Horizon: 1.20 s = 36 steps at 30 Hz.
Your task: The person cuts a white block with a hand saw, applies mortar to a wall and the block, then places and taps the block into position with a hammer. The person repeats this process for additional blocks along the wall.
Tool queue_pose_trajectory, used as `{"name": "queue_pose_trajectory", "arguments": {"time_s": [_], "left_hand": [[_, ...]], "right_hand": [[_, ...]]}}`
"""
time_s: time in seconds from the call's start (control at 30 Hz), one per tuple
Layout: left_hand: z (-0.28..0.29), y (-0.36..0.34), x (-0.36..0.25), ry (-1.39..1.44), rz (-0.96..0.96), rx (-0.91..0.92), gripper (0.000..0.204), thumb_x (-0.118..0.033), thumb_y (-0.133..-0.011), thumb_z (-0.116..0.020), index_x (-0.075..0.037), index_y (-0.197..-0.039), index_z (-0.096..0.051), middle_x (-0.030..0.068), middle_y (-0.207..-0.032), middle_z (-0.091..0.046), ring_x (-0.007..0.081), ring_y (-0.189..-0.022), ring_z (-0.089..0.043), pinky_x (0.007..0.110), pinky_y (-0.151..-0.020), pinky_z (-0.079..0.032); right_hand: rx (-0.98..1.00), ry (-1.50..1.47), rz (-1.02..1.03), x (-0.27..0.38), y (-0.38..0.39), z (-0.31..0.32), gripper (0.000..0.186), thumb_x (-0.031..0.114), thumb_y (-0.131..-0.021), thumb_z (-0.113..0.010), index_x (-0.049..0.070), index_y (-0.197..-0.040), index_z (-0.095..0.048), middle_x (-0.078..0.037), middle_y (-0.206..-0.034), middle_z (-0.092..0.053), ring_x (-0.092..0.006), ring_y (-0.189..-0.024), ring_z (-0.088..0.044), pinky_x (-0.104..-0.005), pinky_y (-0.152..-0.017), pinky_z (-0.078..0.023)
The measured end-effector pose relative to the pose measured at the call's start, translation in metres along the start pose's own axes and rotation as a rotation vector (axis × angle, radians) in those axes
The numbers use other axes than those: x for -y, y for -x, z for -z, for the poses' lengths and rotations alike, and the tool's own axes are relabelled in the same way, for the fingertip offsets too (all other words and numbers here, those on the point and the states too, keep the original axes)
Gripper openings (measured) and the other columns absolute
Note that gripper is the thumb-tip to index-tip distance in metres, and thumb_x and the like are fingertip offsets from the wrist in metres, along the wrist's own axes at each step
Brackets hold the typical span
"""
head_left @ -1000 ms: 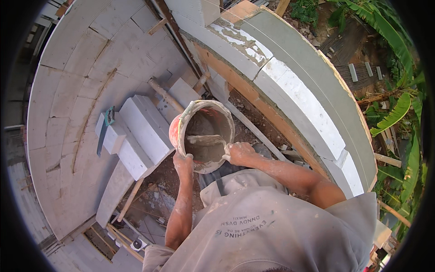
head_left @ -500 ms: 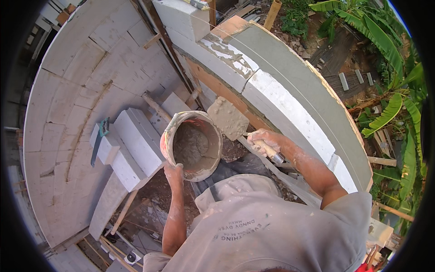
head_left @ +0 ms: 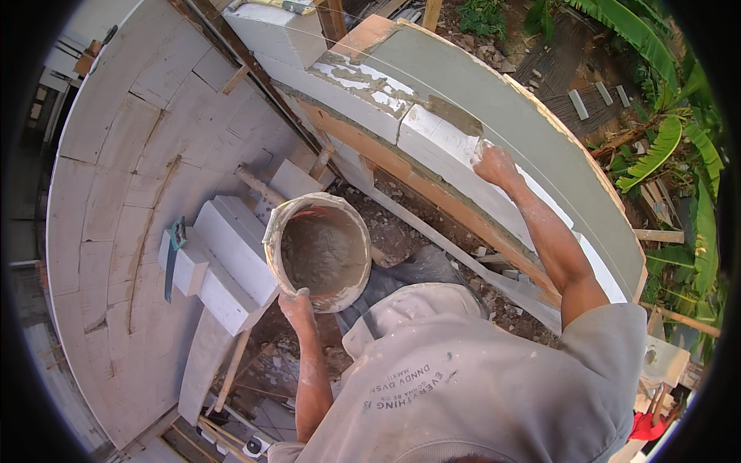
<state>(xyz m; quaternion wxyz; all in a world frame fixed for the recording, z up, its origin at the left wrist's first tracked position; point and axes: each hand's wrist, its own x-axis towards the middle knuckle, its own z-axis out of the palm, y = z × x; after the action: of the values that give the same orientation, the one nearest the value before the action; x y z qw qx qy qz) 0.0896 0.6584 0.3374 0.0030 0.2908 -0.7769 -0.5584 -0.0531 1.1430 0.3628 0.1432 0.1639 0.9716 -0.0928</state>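
Note:
My left hand (head_left: 298,305) is closed on the near rim of a mortar bucket (head_left: 358,287), which tilts so that the wet grey mortar (head_left: 320,251) inside shows. My right hand (head_left: 496,163) is stretched forward over the white block wall, closed around a trowel whose handle it mostly hides. The trowel's flat blade (head_left: 455,116) is tilted above the block tops, beside the grey mortar strip; whether it touches the wall I cannot tell. Patches of mortar (head_left: 351,77) lie on the white blocks farther along. Clean white blocks (head_left: 432,131) run below the blade.
A taut string (head_left: 532,181) runs along the wall beside the smooth grey strip (head_left: 502,100). White blocks (head_left: 231,255) are stacked at left, a green-handled saw (head_left: 176,235) against them. One block (head_left: 278,38) stands atop the wall. At lower right is another person in red (head_left: 647,426).
My right hand has moved forward from beside the bucket to over the wall, carrying the mortar-coated trowel. My left hand still grips the bucket, which has shifted slightly.

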Motion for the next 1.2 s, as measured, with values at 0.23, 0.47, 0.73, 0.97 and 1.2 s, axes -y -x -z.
{"name": "queue_pose_trajectory", "arguments": {"time_s": [0.23, 0.47, 0.73, 0.97, 1.2], "left_hand": [[-0.001, -0.013, 0.023, -0.068, 0.003, -0.048, 0.053, 0.003, -0.071, -0.06, 0.011, -0.122, -0.053, 0.0191, -0.116, -0.062, 0.0283, -0.103, -0.059, 0.033, -0.094, -0.043], [0.008, -0.005, 0.023, -0.02, 0.078, -0.086, 0.049, 0.003, -0.071, -0.062, 0.012, -0.118, -0.055, 0.0173, -0.111, -0.063, 0.0284, -0.099, -0.06, 0.033, -0.093, -0.043], [0.009, 0.001, -0.007, -0.195, 0.162, -0.104, 0.044, 0.001, -0.073, -0.065, 0.014, -0.114, -0.057, 0.0147, -0.106, -0.063, 0.0253, -0.091, -0.058, 0.036, -0.087, -0.046], [0.005, -0.003, 0.007, -0.036, 0.083, -0.121, 0.047, 0.003, -0.071, -0.062, 0.013, -0.117, -0.054, 0.0178, -0.107, -0.062, 0.0286, -0.094, -0.058, 0.036, -0.091, -0.044], [-0.022, -0.011, 0.03, 0.025, -0.208, -0.065, 0.066, 0.005, -0.071, -0.056, 0.007, -0.137, -0.046, 0.0166, -0.13, -0.056, 0.0239, -0.119, -0.051, 0.03, -0.104, -0.033]], "right_hand": [[-0.019, -0.022, -0.157, -0.092, 0.088, -0.002, 0.041, 0.029, -0.086, -0.053, -0.005, -0.109, -0.059, -0.03, -0.098, -0.066, -0.0432, -0.094, -0.066, -0.0507, -0.084, -0.052], [-0.382, -0.48, -0.285, -0.021, 0.098, -0.124, 0.035, 0.026, -0.089, -0.059, 0.002, -0.113, -0.055, -0.025, -0.105, -0.064, -0.0426, -0.101, -0.062, -0.0513, -0.087, -0.048], [-0.642, -0.786, -0.536, 0.16, -0.015, -0.226, 0.054, 0.029, -0.092, -0.063, -0.003, -0.128, -0.039, -0.033, -0.125, -0.047, -0.0497, -0.103, -0.057, -0.0553, -0.083, -0.051], [-0.056, -0.756, 0.12, 0.156, 0.068, -0.196, 0.044, 0.035, -0.092, -0.058, 0.0, -0.118, -0.054, -0.028, -0.113, -0.06, -0.0469, -0.097, -0.061, -0.0515, -0.084, -0.05], [0.413, -0.279, 0.494, 0.157, 0.114, -0.115, 0.028, 0.018, -0.082, -0.057, -0.003, -0.099, -0.065, -0.025, -0.1, -0.067, -0.0429, -0.098, -0.064, -0.0491, -0.085, -0.051]]}}
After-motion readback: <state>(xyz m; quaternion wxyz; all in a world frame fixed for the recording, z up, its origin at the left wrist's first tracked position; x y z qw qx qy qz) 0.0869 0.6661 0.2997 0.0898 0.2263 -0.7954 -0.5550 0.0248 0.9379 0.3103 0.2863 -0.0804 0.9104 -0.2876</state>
